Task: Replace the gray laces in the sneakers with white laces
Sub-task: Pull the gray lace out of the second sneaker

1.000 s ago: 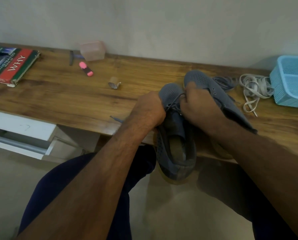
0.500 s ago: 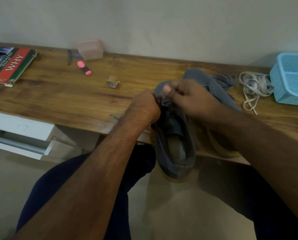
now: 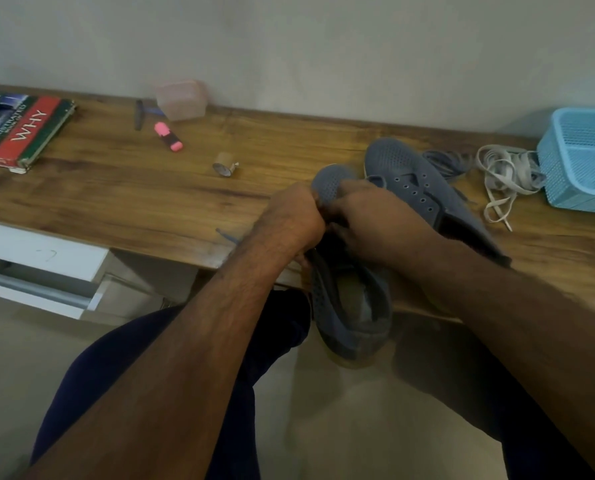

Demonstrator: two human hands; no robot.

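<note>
One sneaker (image 3: 424,192) is lying unlaced at one o'clock — both hands, left hand (image 3: 289,220) and right hand (image 3: 375,220), are gripping the other sneaker (image 3: 351,306); white laces (image 3: 507,178) are waiting unused.

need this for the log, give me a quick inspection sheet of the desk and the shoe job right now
surface: wooden desk, drawer unit under its left end.
job's things: held sneaker at the desk edge; second sneaker on the desk, eyelets empty; gray laces and white laces piled beside it.
clutter: book, pink highlighter, tape roll, pink box, blue basket.
grippers: left hand and right hand curled at the held sneaker's lacing.
cables: nothing seen.
surroundings: plain wall, pale floor.
</note>
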